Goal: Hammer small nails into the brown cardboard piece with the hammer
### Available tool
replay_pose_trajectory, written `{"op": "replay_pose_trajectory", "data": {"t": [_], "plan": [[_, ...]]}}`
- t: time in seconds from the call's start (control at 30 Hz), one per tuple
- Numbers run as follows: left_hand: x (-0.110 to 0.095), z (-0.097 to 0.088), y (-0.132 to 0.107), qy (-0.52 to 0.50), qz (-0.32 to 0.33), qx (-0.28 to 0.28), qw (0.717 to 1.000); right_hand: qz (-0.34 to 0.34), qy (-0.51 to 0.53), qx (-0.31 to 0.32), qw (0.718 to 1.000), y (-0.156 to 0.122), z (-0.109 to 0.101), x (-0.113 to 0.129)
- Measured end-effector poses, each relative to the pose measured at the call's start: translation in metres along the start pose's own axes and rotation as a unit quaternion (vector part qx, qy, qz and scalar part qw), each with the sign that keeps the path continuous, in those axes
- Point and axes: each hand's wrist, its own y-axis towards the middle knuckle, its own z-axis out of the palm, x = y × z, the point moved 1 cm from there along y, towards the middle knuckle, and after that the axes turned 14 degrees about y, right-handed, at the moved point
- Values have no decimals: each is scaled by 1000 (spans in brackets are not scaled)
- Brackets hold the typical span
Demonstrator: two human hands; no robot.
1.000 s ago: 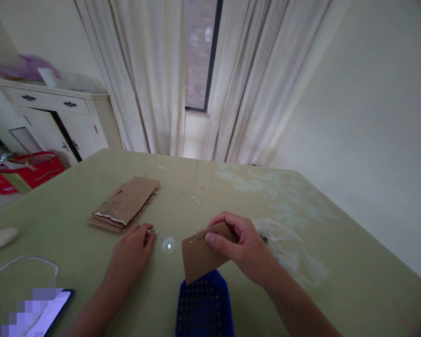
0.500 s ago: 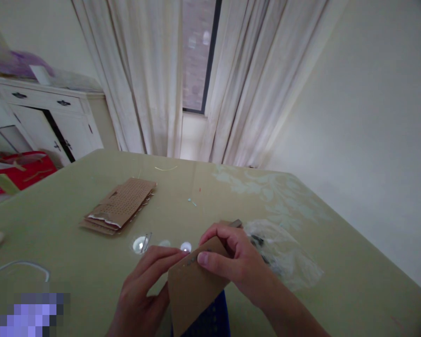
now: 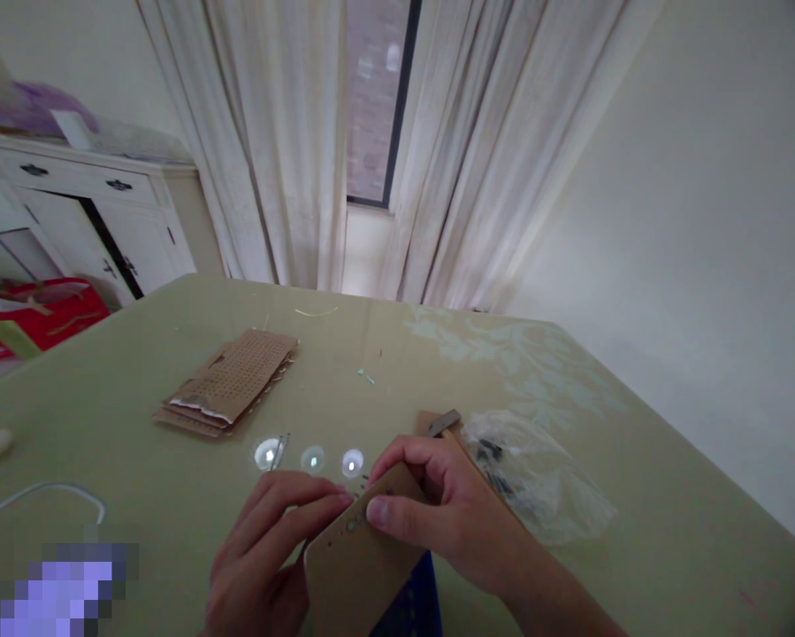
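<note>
A brown cardboard card (image 3: pixel 361 575) with small marks along its top edge is held at the near side of the table. My right hand (image 3: pixel 430 495) is closed on its upper corner, thumb on the near face and fingers behind. My left hand (image 3: pixel 278 531) rests against the card's left edge, its fingertips gathered at the top edge and its thumb partly hidden. Tiny dark bits stick up near my fingertips, too small to name. Below the card a blue object with small holes (image 3: pixel 414 602) shows in part.
A stack of punched brown cards (image 3: pixel 238 376) lies to the left. To the right are a clear plastic bag (image 3: pixel 556 495) with dark pieces in it and a grey metal piece (image 3: pixel 445 423) on brown card. A white cable (image 3: pixel 52 486) curves at the left.
The card has tilted and shifted slightly left and down between my hands. My right thumb has moved slightly left and down with it. The view has shifted a little.
</note>
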Motion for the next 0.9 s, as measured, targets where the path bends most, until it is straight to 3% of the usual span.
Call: {"op": "replay_pose_trajectory", "data": {"t": [0.13,0.47,0.57,0.7,0.9], "plan": [[-6,-4,5,0,8,-26,1000,16,28,14,999,2,-2,0],[-4,-2,-4,-31,-28,21,999,38,2,24,999,6,-1,-2],[-1,3,3,-35,-91,55,994,-7,-48,-14,999,6,-7,4],[1,0,8,-31,-182,18,983,-59,-129,-55,988,1,-10,12],[-6,-6,4,-37,-54,42,997,-95,-231,-52,967,-13,9,12]]}}
